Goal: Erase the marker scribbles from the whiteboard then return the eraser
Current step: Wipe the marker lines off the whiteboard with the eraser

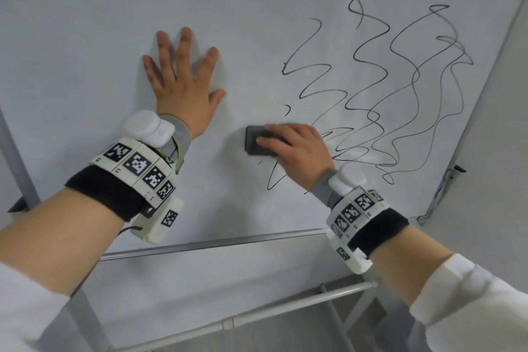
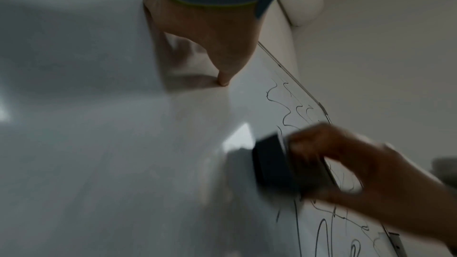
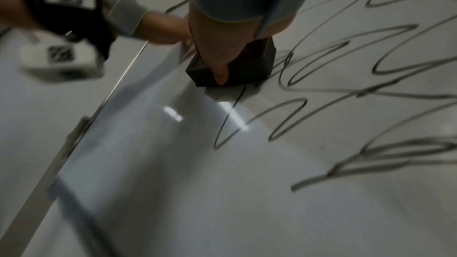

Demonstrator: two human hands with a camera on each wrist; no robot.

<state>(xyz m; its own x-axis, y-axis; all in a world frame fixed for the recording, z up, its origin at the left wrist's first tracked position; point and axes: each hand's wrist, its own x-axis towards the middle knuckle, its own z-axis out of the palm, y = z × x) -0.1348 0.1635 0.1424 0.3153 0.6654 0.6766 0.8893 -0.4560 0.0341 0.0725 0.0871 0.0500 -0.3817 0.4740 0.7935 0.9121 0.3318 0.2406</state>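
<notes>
A large whiteboard point(image 1: 257, 8) fills the head view, with black marker scribbles point(image 1: 400, 88) across its right half. My right hand point(image 1: 294, 148) grips a dark grey eraser point(image 1: 254, 141) and holds it flat against the board at the scribbles' lower left edge. The eraser point(image 3: 249, 69) shows in the right wrist view with my thumb across its side, and in the left wrist view the eraser point(image 2: 274, 165) is blurred. My left hand point(image 1: 183, 77) lies flat on the bare board to the left, fingers spread; the left hand point(image 2: 212, 32) touches the board in its wrist view.
The board's metal bottom rail point(image 1: 214, 243) runs below both wrists. White stand tubes point(image 1: 257, 317) cross beneath it. The board's right frame edge point(image 1: 471, 123) slants down to a black corner clamp point(image 1: 454, 173). A plain wall point(image 1: 508, 151) lies beyond.
</notes>
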